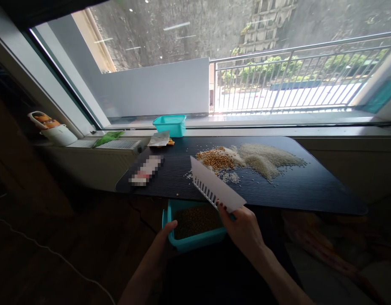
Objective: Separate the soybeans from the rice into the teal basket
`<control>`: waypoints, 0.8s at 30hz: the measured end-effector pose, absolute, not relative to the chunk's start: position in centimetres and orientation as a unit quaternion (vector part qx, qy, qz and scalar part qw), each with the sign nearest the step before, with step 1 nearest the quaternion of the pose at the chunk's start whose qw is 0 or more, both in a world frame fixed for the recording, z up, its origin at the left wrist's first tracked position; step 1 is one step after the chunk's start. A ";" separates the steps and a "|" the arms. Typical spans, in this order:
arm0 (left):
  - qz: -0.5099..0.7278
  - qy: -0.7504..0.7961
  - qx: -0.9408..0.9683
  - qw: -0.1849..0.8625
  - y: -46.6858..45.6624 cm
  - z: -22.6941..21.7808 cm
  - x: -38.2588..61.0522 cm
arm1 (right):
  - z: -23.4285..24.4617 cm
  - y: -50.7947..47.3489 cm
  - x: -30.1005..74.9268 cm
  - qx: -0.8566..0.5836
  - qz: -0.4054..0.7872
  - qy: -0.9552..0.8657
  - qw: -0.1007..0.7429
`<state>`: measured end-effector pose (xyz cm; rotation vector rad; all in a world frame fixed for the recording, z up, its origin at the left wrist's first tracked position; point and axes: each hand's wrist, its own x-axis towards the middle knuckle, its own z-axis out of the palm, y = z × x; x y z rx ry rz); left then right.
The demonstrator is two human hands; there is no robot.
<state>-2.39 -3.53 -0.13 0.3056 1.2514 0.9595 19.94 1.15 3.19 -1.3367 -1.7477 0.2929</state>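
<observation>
A turquoise plastic bin (pixel 198 241) sits at the near edge of the table, partly below it, with many small brownish-yellow beans or kernels (pixel 198 220) inside. My left hand (pixel 165 237) is closed on its left wall, thumb over the rim. Above the bin's right side, my right hand (pixel 242 224) grips a white sheet with a row of slots along one edge (pixel 217 184), held tilted. The sheet's far corner reaches over the tabletop, near a heap of yellow kernels (pixel 217 159). White rice (pixel 265 159) is spread to the right of that heap, partly mixed into it.
The dark table (pixel 309 186) stands by a window. A second turquoise bin (pixel 170 125) is at its back left, beside a paper packet (pixel 160 139). A blurred-out flat item (pixel 147 169) lies on the left. A radiator (pixel 119 146) and a white cable (pixel 55 256) are further left.
</observation>
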 end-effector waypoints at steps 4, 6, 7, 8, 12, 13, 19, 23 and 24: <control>0.417 0.568 0.146 0.694 -3.2 -0.6 -2.2 | 3.2 1.6 21.7 -0.587 0.077 -0.683 0.429; 0.414 0.569 0.151 0.694 -3.0 -0.8 -2.0 | 3.3 2.0 22.4 -0.607 0.058 -0.672 0.421; 0.415 0.566 0.156 0.695 -2.9 -0.8 -2.0 | 3.3 2.1 22.8 -0.616 0.050 -0.667 0.417; 0.416 0.563 0.159 0.696 -2.8 -0.7 -1.9 | 3.4 2.3 23.1 -0.624 0.046 -0.663 0.412; 0.420 0.565 0.149 0.695 -2.7 -0.4 -1.8 | 3.6 2.4 24.4 -0.645 0.041 -0.653 0.395; 0.422 0.569 0.144 0.691 -2.6 -0.3 -1.8 | 3.6 2.3 24.7 -0.648 0.039 -0.651 0.393; 0.422 0.576 0.132 0.687 -2.6 -0.8 -2.2 | 4.1 3.4 27.4 -0.708 0.010 -0.612 0.351; 0.427 0.572 0.132 0.688 -2.4 -1.2 -2.1 | 4.5 5.4 30.1 -0.735 -0.012 -0.591 0.332; 0.426 0.572 0.133 0.688 -2.3 -1.3 -2.1 | 4.6 5.8 30.8 -0.740 -0.017 -0.583 0.334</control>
